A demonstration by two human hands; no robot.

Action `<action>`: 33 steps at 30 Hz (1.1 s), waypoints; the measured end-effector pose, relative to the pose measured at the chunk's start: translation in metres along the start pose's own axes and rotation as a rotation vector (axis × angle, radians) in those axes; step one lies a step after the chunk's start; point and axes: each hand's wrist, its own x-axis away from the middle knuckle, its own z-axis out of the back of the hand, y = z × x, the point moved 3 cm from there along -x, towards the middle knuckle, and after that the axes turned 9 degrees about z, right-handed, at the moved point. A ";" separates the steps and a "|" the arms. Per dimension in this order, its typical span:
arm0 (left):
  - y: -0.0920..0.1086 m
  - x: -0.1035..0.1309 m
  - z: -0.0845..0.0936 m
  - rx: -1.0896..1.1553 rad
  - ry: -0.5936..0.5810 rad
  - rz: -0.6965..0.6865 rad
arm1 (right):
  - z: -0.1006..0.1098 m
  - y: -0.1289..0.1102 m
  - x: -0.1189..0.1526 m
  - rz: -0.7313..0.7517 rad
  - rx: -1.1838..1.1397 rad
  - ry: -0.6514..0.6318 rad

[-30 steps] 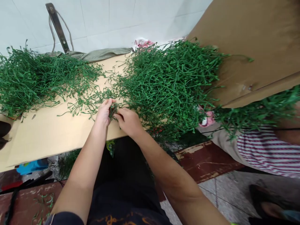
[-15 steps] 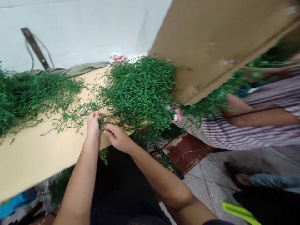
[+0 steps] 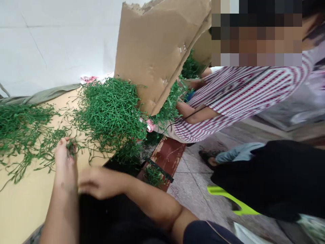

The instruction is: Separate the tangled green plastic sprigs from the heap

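Left hand (image 3: pixel 62 150): fingers grasping small bunch of thin green stems (image 3: pixel 71 146). Right hand (image 3: pixel 95 182): curled, blurred, lower right of left fingers; cannot tell if holding anything. Tangled green heap of stems (image 3: pixel 111 110) on pale tan desk (image 3: pixel 22 203), right of left fingers. Step seems hand-bunching; next move calls for steady left grip.

there's room over the near tabletop (image 3: pixel 25 203); rightward, the stalk heap (image 3: pixel 114 106) (with a cardboard panel (image 3: pixel 149 54) beyond) blocks.
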 end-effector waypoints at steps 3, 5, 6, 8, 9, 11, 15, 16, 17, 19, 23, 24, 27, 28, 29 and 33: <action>-0.006 -0.002 -0.004 -0.007 0.012 0.115 | 0.038 0.006 0.018 -0.220 -0.027 0.259; -0.010 -0.003 -0.007 0.023 -0.023 0.149 | 0.054 0.009 0.030 -0.273 -0.082 0.322; -0.012 -0.004 -0.008 0.054 -0.047 0.145 | 0.059 0.011 0.035 -0.296 -0.124 0.349; -0.016 -0.005 -0.010 0.087 -0.116 0.169 | 0.062 0.015 0.044 -0.340 -0.229 0.392; -0.017 -0.005 -0.009 0.101 -0.124 0.175 | 0.060 0.017 0.046 -0.365 -0.285 0.410; -0.019 -0.006 -0.008 0.119 -0.135 0.195 | 0.056 0.021 0.049 -0.408 -0.359 0.426; -0.021 -0.005 -0.006 0.146 -0.124 0.210 | 0.056 0.023 0.053 -0.529 -0.246 0.348; -0.021 -0.005 -0.005 0.150 -0.123 0.211 | 0.059 0.022 0.055 -0.557 -0.170 0.298; -0.021 -0.004 -0.006 0.154 -0.124 0.212 | 0.063 0.020 0.057 -0.575 -0.085 0.240; -0.021 -0.003 -0.006 0.159 -0.133 0.225 | 0.073 0.013 0.064 -0.586 0.070 0.108; -0.022 0.000 -0.009 0.169 -0.148 0.275 | 0.088 -0.001 0.067 -0.604 0.285 -0.027; -0.022 0.001 -0.010 0.167 -0.146 0.282 | 0.089 -0.002 0.062 -0.601 0.326 -0.003; -0.021 0.003 -0.010 0.146 -0.137 0.288 | 0.080 0.004 0.033 -0.553 0.400 0.144; -0.021 0.004 -0.010 0.137 -0.138 0.288 | 0.075 0.010 0.021 -0.535 0.424 0.186; -0.021 0.004 -0.010 0.128 -0.140 0.288 | 0.069 0.018 0.009 -0.528 0.472 0.208; -0.022 0.003 -0.008 0.105 -0.162 0.280 | 0.047 0.050 -0.017 -0.512 0.613 0.139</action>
